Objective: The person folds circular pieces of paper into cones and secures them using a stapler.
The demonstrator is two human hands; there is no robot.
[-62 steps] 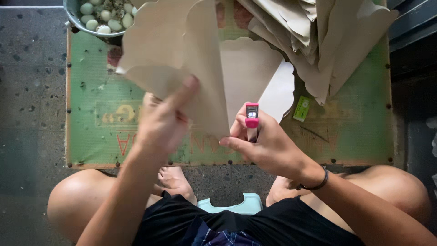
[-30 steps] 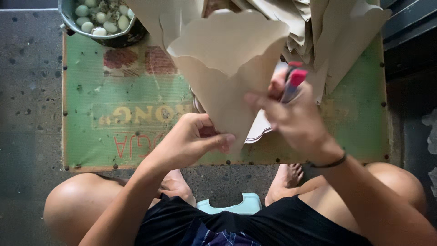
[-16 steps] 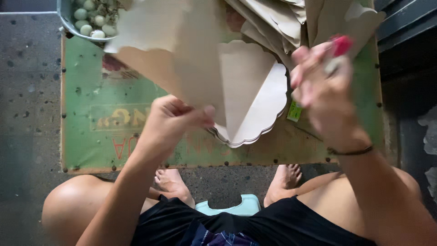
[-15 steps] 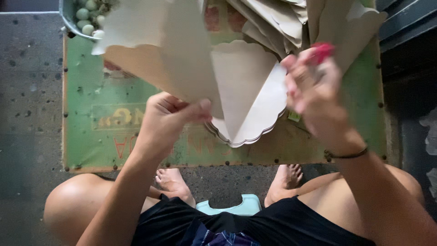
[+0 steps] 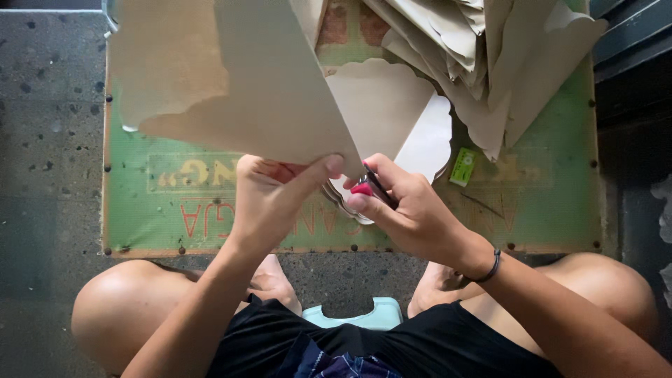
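Left hand (image 5: pixel 269 199) at centre frame pinches the bottom tip of a folded tan paper cone (image 5: pixel 241 91), which fans up toward the upper left. Right hand (image 5: pixel 409 210), just beside it, is closed around a small red-and-black stapler (image 5: pixel 369 187) at that same tip. Beneath lies a green worktop (image 5: pixel 553 203); more scallop-edged tan sheets (image 5: pixel 483 56) are piled in the upper right, with a small green packet (image 5: pixel 463 166) below them.

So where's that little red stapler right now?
In the head view the red stapler sits just right of centre, gripped in the right hand at the tip of the folded brown paper that the left hand pinches.
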